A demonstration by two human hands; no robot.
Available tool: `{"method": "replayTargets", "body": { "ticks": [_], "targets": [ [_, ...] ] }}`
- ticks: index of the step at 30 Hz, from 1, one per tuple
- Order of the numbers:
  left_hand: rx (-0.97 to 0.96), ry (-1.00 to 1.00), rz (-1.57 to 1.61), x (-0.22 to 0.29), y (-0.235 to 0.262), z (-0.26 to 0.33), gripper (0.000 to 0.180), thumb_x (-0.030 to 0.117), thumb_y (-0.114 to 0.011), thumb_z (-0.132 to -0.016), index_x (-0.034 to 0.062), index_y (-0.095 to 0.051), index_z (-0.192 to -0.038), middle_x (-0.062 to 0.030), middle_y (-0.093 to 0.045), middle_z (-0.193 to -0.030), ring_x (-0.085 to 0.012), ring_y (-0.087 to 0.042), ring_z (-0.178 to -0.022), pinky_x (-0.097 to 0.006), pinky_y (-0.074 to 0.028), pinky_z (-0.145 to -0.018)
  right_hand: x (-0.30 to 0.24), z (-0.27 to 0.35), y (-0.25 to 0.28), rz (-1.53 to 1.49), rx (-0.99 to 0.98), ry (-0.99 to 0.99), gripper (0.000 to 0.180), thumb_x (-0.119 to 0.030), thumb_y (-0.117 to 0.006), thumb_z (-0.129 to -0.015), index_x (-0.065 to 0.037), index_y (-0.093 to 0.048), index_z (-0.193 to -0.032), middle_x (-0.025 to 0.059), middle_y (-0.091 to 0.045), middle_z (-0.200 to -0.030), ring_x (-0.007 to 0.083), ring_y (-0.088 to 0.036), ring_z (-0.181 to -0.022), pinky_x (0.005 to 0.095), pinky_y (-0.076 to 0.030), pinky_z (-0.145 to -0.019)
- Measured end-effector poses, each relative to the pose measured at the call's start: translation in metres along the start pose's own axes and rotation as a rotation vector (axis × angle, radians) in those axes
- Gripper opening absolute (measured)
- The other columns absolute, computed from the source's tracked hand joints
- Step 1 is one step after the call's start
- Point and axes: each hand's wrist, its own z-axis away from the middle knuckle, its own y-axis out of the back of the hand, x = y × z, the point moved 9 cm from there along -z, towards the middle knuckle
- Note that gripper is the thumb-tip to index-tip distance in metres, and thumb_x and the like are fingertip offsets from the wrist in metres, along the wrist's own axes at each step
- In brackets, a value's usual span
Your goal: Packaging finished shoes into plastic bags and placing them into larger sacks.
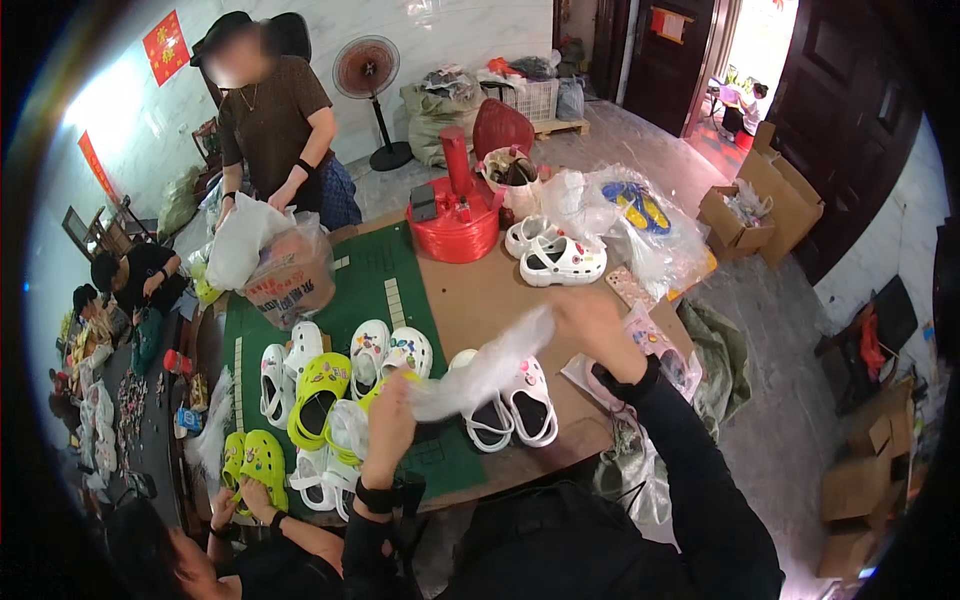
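My left hand (388, 425) and my right hand (592, 325) both grip a clear plastic bag (485, 372), stretched between them above the table. Under the bag lies a pair of white clogs with small charms (510, 410), on the brown table top (470, 300). Left of them sit more white clogs (385, 352) and lime-green clogs (317, 395) on a green mat (375, 265).
A red spool of cord (455, 225) stands at the table's far side beside another white clog pair (555, 258) and plastic bags. A person across the table handles a white bag (240, 240) over a box. Another person's hands (240, 497) hold green clogs at lower left. Cardboard boxes (760, 205) lie right.
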Motion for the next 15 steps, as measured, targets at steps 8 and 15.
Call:
{"method": "replayTargets", "body": {
  "ticks": [8, 15],
  "targets": [
    [0.443, -0.353, -0.027, 0.04, 0.046, 0.023, 0.042, 0.006, -0.041, -0.086, 0.0005, -0.036, -0.127, -0.0221, -0.052, -0.108, -0.0339, -0.052, -0.1, -0.039, -0.042, -0.085, -0.063, 0.018, 0.061, -0.103, 0.332, 0.15, 0.036, -0.006, -0.061, -0.064, -0.01, -0.061, -0.099, 0.008, -0.051, -0.069, 0.0246, -0.049, -0.058, 0.0348, -0.039, -0.052],
    [-0.06, 0.142, -0.089, -0.081, -0.081, 0.061, 0.043, 0.01, -0.043, -0.085, -0.0002, -0.036, -0.126, -0.0234, -0.05, -0.111, -0.0386, -0.049, -0.101, -0.041, -0.04, -0.084, -0.011, 0.09, -0.114, -0.127, -0.201, -0.166, 0.032, -0.028, -0.059, -0.075, -0.004, -0.058, -0.097, 0.0187, -0.059, -0.084, 0.0337, -0.059, -0.075, 0.0428, -0.046, -0.061]
  ]
}}
